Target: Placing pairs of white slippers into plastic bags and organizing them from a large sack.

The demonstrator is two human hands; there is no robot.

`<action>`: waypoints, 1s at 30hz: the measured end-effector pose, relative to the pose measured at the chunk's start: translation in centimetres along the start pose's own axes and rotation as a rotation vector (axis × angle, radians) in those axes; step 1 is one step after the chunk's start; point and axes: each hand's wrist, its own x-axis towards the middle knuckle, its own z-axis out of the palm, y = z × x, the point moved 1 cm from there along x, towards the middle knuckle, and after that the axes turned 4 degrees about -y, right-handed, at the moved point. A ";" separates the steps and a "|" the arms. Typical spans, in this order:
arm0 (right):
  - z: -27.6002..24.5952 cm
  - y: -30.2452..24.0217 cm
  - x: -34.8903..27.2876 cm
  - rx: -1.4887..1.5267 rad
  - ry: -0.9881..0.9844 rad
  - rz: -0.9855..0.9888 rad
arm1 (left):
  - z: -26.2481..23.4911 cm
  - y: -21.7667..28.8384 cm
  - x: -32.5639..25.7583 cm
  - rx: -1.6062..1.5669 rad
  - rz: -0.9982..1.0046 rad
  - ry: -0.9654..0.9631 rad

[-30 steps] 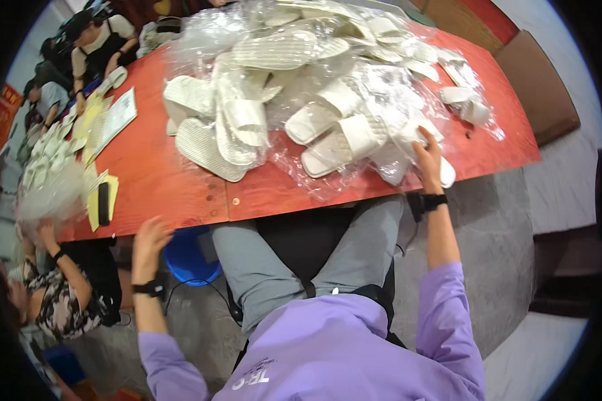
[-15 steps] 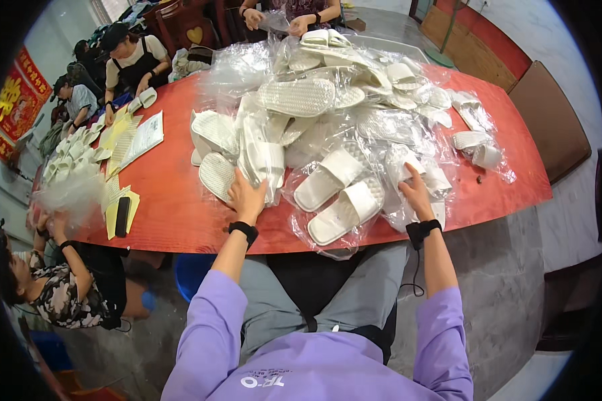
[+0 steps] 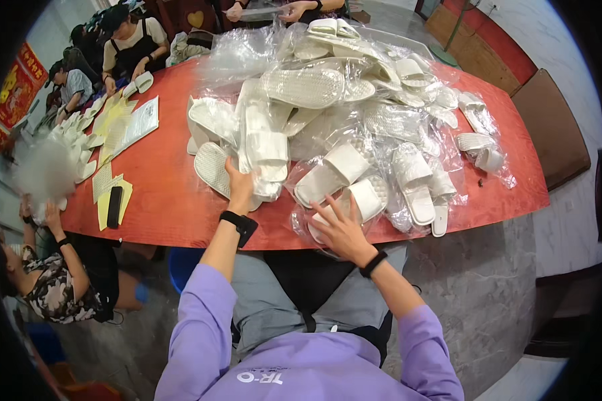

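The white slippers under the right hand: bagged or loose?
Bagged. The right hand lies flat on a clear plastic bag whose wrinkled film wraps the pair of white slippers at the table edge.

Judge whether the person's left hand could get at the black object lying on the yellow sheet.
Probably yes: the left hand rests on slippers, with only bare red table between it and the black object.

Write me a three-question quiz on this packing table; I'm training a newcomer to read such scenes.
1. True or false: the left hand lies on a white slipper.
2. What is under the right hand? A) a bagged slipper pair B) a book C) a cup
3. What colour is the table?

Key: 1 true; 2 A; 3 red.
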 end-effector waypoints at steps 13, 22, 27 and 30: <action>1.8 13.8 2.4 -0.077 0.013 0.087 | -4.7 4.3 -9.8 -0.382 -0.035 -0.203; -7.1 10.0 -12.3 0.082 0.711 0.718 | -1.4 -3.1 -10.1 -0.393 -0.123 -0.337; -1.5 19.5 -25.0 0.152 0.556 1.198 | -0.6 -2.8 -10.6 -0.067 -0.195 -0.469; -1.3 21.3 -22.8 0.486 0.492 1.179 | -1.7 -2.5 -11.4 -0.004 -0.198 -0.462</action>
